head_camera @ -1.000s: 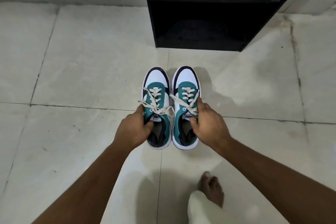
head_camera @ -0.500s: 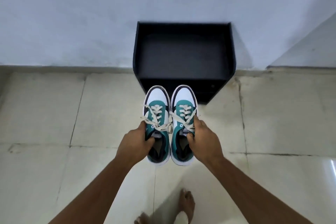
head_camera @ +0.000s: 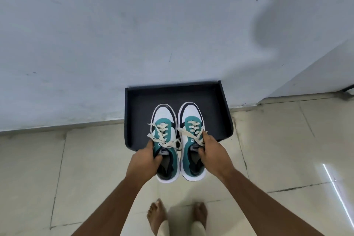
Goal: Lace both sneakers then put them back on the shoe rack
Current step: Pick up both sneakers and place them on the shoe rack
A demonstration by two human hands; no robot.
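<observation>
**Carrying the laced pair over the rack**

With my left hand (head_camera: 142, 161) I am gripping the left sneaker (head_camera: 165, 143) at its collar, thumb tucked inside the opening and fingers wrapped down the outer side. It is hanging level over the front edge of the black shoe rack (head_camera: 220, 109), toe pointing at the wall (head_camera: 115, 34). I am judging it light enough for one hand, with a stiff sole and a padded collar that gives under my thumb; the collar is the sensible place to hold, since the upper would dent and the laces would slip. It is showing a white toe with a dark band, a teal tongue panel, and cream laces (head_camera: 162, 134) crossed up the eyelets with loose ends trailing sideways.

Just beside it, nearly touching, I am holding the right sneaker (head_camera: 191, 140) with my right hand (head_camera: 214, 157) in the same way, thumb inside by the tongue and fingers curled over the outer edge and some of the lacing. It is matching its partner in colour and lacing, and both look ready to set down. Those dangling ends could catch under a sole as I lower them.

Below, my bare feet (head_camera: 157, 214) are standing on the pale tiled floor (head_camera: 277, 149).
</observation>
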